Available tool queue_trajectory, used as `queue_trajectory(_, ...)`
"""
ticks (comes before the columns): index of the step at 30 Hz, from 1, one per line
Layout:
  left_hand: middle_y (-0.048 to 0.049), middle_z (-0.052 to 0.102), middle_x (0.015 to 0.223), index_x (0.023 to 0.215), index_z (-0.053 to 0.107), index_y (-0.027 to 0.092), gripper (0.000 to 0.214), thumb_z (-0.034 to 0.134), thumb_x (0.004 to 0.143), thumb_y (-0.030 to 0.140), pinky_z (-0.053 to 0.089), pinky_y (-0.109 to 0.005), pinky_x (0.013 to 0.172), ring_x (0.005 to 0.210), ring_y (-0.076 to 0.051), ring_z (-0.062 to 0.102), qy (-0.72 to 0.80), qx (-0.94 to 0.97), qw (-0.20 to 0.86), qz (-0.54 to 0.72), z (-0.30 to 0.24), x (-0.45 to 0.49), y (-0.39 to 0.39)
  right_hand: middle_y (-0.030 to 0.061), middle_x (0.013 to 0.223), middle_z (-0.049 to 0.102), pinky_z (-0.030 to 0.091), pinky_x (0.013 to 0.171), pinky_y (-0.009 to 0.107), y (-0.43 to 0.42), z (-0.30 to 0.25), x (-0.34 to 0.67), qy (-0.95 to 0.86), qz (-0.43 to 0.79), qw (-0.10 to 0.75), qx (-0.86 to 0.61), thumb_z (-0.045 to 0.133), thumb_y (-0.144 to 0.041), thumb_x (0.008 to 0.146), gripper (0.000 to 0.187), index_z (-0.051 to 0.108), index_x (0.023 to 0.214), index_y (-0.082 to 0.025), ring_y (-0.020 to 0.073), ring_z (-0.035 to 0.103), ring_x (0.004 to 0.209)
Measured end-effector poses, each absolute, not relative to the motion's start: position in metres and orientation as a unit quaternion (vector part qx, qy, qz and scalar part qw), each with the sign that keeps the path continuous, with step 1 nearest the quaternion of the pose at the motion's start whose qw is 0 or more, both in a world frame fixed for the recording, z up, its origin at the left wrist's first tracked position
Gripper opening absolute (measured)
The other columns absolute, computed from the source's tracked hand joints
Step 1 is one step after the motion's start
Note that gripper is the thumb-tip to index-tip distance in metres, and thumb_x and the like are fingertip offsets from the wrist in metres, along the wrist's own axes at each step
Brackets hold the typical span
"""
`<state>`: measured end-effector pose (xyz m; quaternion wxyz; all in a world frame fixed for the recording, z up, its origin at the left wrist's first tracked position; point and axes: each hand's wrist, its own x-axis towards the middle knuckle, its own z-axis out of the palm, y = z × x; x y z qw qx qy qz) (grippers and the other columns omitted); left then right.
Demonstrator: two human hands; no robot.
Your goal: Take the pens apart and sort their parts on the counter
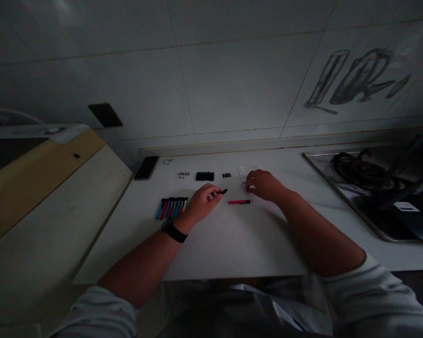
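Note:
My left hand [206,199] pinches a small black pen part [224,191] between thumb and fingertips, over the white counter. To its right, my right hand [264,185] is curled with fingertips down at the near ends of thin white pen refills [241,172]; whatever is between those fingers is hidden. A red pen body [237,202] with a black end lies on the counter between and just below the hands. Beyond the left hand is a row of black pen parts [205,176], with small dark pieces [226,175] to their right.
Several blue, red and white pen barrels [171,207] lie beside my left wrist. Small silvery pieces [183,174], a thin ring [168,161] and a phone [146,168] are at the back left. A gas stove [359,188] borders the right; a pale panel stands left.

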<state>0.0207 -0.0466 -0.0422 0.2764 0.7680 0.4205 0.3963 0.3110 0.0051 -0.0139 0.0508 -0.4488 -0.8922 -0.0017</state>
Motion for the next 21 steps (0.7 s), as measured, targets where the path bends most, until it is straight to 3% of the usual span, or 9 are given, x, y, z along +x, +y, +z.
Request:
queue_trajectory(7, -0.0049, 0.068, 0.104, 0.106, 0.07, 0.019, 0.014, 0.066, 0.097, 0.029, 0.053, -0.026, 0.072, 0.09, -0.015, 0.066, 0.427, 0.763, 0.272, 0.403, -0.044, 0.02, -0.045, 0.0139, 0.112, 0.071, 0.047, 0.095, 0.041, -0.01, -0.012, 0.287, -0.92, 0.006, 0.084, -0.384, 0.057, -0.019, 0.098, 0.017, 0.074, 0.102, -0.019, 0.027, 0.064, 0.104)
queue_trajectory(15, -0.0029, 0.075, 0.096, 0.104, 0.072, 0.02, 0.012, 0.071, 0.092, 0.025, 0.054, -0.031, 0.078, 0.084, -0.016, 0.068, 0.463, 0.735, 0.277, 0.411, -0.044, 0.021, -0.044, 0.01, 0.101, 0.074, 0.052, 0.086, 0.036, -0.015, -0.004, 0.278, -0.895, 0.065, 0.291, -0.331, 0.055, -0.022, 0.102, 0.016, 0.071, 0.103, -0.021, 0.0238, 0.067, 0.094)
queue_trajectory(21, -0.0035, 0.075, 0.096, 0.1, 0.071, 0.02, 0.01, 0.073, 0.091, 0.025, 0.055, -0.032, 0.083, 0.088, -0.017, 0.069, 0.455, 0.737, 0.276, 0.416, -0.041, 0.022, -0.045, 0.0087, 0.102, 0.075, 0.054, 0.086, 0.036, -0.018, -0.009, 0.274, -0.891, 0.079, 0.326, -0.307, 0.054, -0.025, 0.103, 0.019, 0.073, 0.105, -0.022, 0.0228, 0.069, 0.094)
